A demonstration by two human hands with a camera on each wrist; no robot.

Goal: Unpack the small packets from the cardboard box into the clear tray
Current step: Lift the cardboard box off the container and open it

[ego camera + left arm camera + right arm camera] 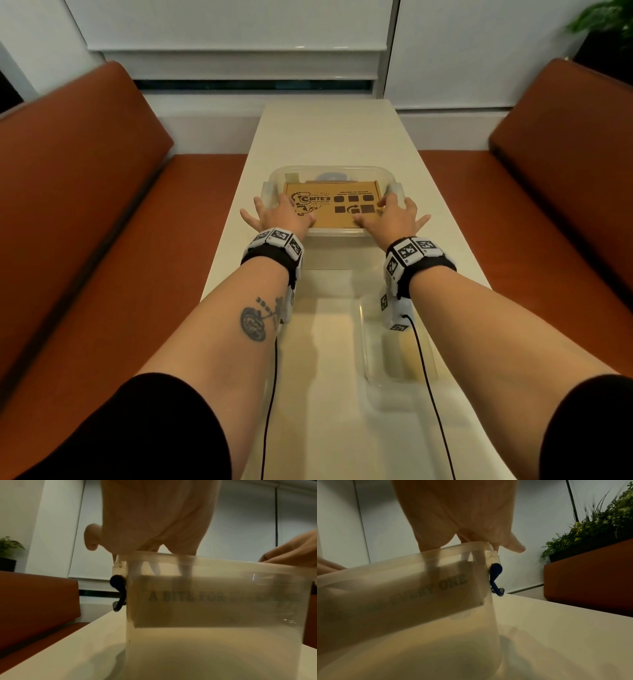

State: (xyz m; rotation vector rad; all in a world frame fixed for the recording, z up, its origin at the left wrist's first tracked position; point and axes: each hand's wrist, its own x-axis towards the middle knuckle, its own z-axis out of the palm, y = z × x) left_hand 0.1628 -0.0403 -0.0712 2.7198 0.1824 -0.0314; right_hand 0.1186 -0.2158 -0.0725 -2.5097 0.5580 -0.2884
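A brown printed cardboard box (342, 209) sits closed inside a clear plastic tub (329, 169) at mid-table. My left hand (282, 214) holds the box's left end, fingers curled down between box and tub wall, thumb on the near edge. At the box's right end my right hand (394, 214) grips the same way. Through the tub wall (223, 563) the box (205, 601) hangs above the tub floor, under my left hand (154, 520). In the right wrist view the box (419, 591) looks tilted below my right hand (462, 513). No packets show.
A second clear shallow tray (370, 359) lies on the white table (329, 130) under my forearms. Blue latches (118, 582) hang at the tub's ends. Orange benches (85, 171) flank the table. A plant (599, 524) stands at the right.
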